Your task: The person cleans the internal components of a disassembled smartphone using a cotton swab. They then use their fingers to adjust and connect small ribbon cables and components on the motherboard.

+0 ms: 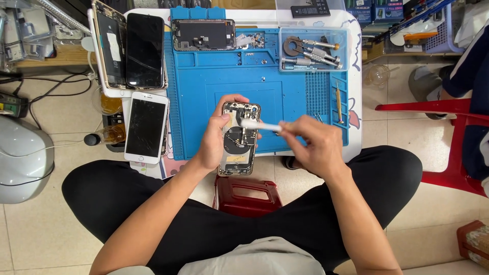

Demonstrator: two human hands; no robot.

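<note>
Our left hand (216, 140) grips opened phone chassis (239, 140); right hand (310, 142) pinches white tool (260, 125). We keep tip light, chassis steady over blue mat (204, 81).

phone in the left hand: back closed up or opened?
Opened. The gold-framed phone body in the left hand shows bare internals, a round dark coil and boards; the right hand holds a white tool over it.

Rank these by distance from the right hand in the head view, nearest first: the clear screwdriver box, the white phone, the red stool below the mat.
From the right hand:
1. Red stool, just below and left of it, between the knees.
2. Clear screwdriver box, straight up at the top right of the blue mat.
3. White phone, far left, off the mat's edge.
</note>
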